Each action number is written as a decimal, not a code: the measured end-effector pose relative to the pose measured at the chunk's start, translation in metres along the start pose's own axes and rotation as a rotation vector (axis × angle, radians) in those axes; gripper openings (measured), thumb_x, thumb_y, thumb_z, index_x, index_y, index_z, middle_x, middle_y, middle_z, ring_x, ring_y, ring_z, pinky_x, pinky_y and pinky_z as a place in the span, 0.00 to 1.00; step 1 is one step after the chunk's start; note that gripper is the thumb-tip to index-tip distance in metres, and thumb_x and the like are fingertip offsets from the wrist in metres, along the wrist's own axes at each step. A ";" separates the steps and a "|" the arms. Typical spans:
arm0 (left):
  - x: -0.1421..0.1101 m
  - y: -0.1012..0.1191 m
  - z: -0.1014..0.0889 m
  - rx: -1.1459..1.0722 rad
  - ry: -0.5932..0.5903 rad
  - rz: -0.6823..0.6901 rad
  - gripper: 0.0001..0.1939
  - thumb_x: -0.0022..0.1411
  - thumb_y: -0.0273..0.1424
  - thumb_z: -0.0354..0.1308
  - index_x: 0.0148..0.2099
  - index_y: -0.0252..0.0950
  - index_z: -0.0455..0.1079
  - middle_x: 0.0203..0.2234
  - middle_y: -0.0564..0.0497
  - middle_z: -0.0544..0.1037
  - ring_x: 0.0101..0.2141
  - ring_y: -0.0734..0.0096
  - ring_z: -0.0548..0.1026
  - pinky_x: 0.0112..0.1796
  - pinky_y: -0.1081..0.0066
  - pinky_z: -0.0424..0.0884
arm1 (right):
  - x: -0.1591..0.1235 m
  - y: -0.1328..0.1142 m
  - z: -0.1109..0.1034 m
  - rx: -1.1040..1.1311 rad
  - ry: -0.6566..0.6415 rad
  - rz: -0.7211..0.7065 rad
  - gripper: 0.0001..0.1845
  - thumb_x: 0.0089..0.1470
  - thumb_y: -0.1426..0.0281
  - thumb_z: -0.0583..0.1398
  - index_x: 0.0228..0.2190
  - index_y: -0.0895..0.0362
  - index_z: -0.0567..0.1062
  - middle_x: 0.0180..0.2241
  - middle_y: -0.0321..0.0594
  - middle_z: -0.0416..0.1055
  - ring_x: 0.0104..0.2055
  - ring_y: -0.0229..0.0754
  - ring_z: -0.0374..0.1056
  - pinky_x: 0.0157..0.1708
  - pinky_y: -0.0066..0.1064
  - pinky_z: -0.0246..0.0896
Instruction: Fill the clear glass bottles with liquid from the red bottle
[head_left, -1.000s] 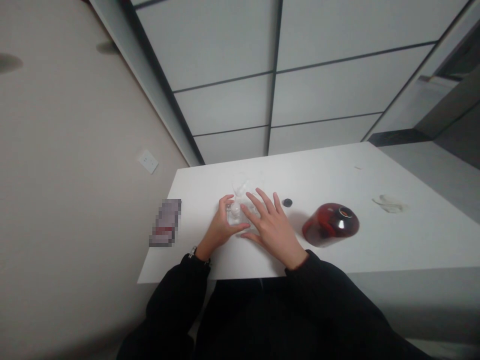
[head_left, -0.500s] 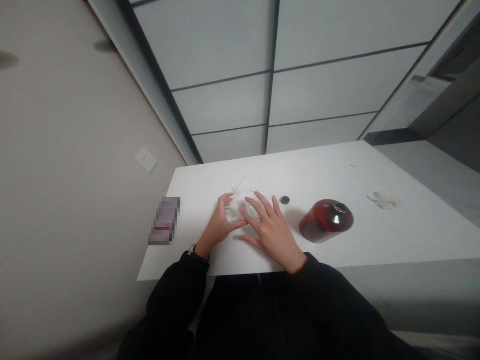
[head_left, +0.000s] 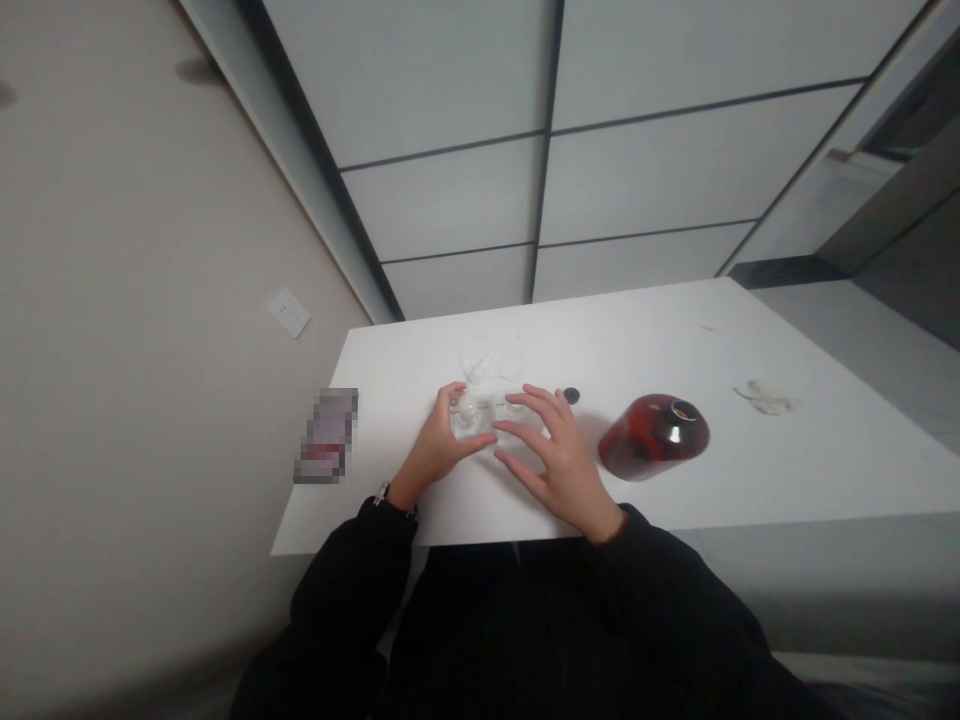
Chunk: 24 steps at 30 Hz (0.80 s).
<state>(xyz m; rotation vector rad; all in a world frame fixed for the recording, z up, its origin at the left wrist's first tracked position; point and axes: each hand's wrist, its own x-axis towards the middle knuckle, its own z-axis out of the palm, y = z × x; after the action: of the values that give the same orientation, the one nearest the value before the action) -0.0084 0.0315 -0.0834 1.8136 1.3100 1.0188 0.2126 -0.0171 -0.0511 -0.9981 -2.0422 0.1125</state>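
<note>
Over the table, left hand, right hand flank clear glassware.

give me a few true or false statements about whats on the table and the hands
1. The left hand touches the clear glassware: true.
2. The right hand grips the dark red bottle: false, it is apart from the bottle, spread near the glassware.
3. A wristwatch sits on the left wrist: true.
4. The small black disc lies to the right of the bottle: false, it lies to the left of the bottle, beside the right hand.
</note>
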 end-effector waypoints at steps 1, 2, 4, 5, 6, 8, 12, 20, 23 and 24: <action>0.000 0.000 0.000 0.001 0.000 -0.001 0.44 0.50 0.44 0.75 0.62 0.39 0.57 0.58 0.40 0.68 0.60 0.46 0.68 0.64 0.48 0.61 | 0.000 0.001 0.001 0.027 0.042 0.024 0.11 0.67 0.66 0.60 0.49 0.51 0.78 0.59 0.49 0.73 0.67 0.54 0.63 0.68 0.62 0.55; 0.000 0.000 0.000 0.004 -0.001 -0.001 0.44 0.50 0.44 0.75 0.62 0.38 0.57 0.58 0.40 0.69 0.60 0.46 0.69 0.64 0.48 0.61 | 0.000 0.002 0.003 0.048 0.077 0.047 0.09 0.67 0.67 0.60 0.46 0.52 0.78 0.57 0.48 0.74 0.66 0.53 0.65 0.68 0.60 0.56; 0.001 0.000 -0.001 0.010 -0.005 -0.004 0.43 0.50 0.45 0.75 0.61 0.38 0.59 0.57 0.40 0.69 0.59 0.46 0.69 0.63 0.48 0.62 | 0.002 0.005 0.007 0.072 0.139 0.094 0.07 0.67 0.68 0.59 0.40 0.52 0.78 0.54 0.46 0.76 0.63 0.52 0.68 0.67 0.59 0.58; 0.001 0.000 -0.001 0.012 -0.010 -0.006 0.43 0.49 0.45 0.76 0.61 0.38 0.59 0.56 0.40 0.70 0.59 0.46 0.69 0.63 0.48 0.62 | 0.004 0.005 0.009 0.076 0.164 0.116 0.07 0.67 0.67 0.60 0.36 0.52 0.78 0.52 0.45 0.77 0.61 0.52 0.69 0.66 0.58 0.59; 0.001 0.000 -0.001 0.013 -0.013 -0.007 0.44 0.49 0.46 0.76 0.60 0.38 0.59 0.56 0.41 0.70 0.59 0.46 0.69 0.62 0.49 0.62 | 0.006 0.006 0.011 0.077 0.181 0.132 0.08 0.66 0.66 0.60 0.33 0.52 0.77 0.50 0.45 0.78 0.60 0.52 0.70 0.66 0.58 0.59; 0.001 -0.001 -0.002 0.012 -0.015 -0.009 0.44 0.48 0.45 0.77 0.60 0.38 0.59 0.56 0.41 0.70 0.58 0.47 0.70 0.62 0.49 0.63 | 0.011 0.006 0.014 0.060 0.177 0.131 0.11 0.65 0.65 0.62 0.30 0.52 0.76 0.49 0.45 0.79 0.59 0.52 0.70 0.66 0.57 0.59; 0.001 -0.003 -0.002 -0.007 -0.020 0.010 0.44 0.49 0.45 0.76 0.61 0.38 0.59 0.57 0.41 0.69 0.58 0.48 0.70 0.62 0.49 0.63 | 0.019 0.003 0.021 -0.090 0.020 0.063 0.11 0.65 0.61 0.62 0.44 0.53 0.79 0.61 0.49 0.72 0.66 0.58 0.63 0.68 0.63 0.54; 0.000 -0.001 -0.001 -0.006 0.003 -0.021 0.44 0.47 0.41 0.78 0.60 0.39 0.59 0.57 0.41 0.70 0.59 0.47 0.70 0.62 0.48 0.63 | 0.009 -0.009 0.016 -0.064 -0.043 -0.008 0.12 0.64 0.60 0.63 0.46 0.51 0.80 0.63 0.47 0.71 0.68 0.58 0.60 0.69 0.66 0.51; 0.000 -0.001 -0.001 -0.005 0.000 -0.003 0.43 0.48 0.40 0.77 0.61 0.39 0.59 0.57 0.41 0.70 0.59 0.47 0.70 0.62 0.49 0.64 | 0.004 -0.014 0.010 0.024 0.029 0.020 0.08 0.66 0.64 0.61 0.36 0.51 0.80 0.57 0.44 0.76 0.65 0.53 0.65 0.70 0.61 0.51; 0.000 -0.001 -0.001 -0.006 0.000 -0.001 0.43 0.48 0.40 0.77 0.60 0.39 0.59 0.57 0.41 0.70 0.58 0.47 0.70 0.62 0.49 0.64 | 0.003 -0.014 0.009 0.029 0.046 0.035 0.08 0.66 0.65 0.61 0.35 0.51 0.80 0.56 0.44 0.77 0.64 0.52 0.66 0.69 0.60 0.52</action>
<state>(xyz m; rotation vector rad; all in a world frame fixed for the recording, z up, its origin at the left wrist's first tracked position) -0.0097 0.0321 -0.0838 1.8086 1.3062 1.0213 0.1960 -0.0219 -0.0491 -1.0098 -1.9770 0.1359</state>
